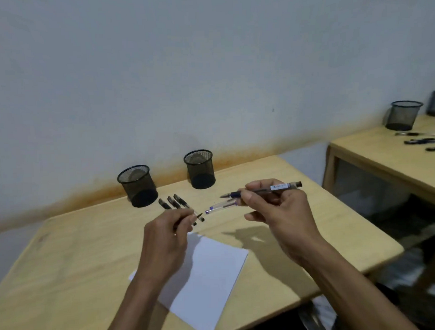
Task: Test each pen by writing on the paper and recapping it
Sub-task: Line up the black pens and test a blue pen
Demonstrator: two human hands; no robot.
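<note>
A pale wooden desk (299, 211) stands against a stained white wall (159, 80). The right hand (277, 207) grips an uncapped pen (261, 189); the left hand (164, 231) pinches its cap (199, 216) above the paper (210, 276).

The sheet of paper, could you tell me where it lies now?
The paper lies flat on the near table, below the left hand and right hand.

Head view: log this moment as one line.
right hand holds uncapped pen | left hand pinches cap | paper blank
</note>
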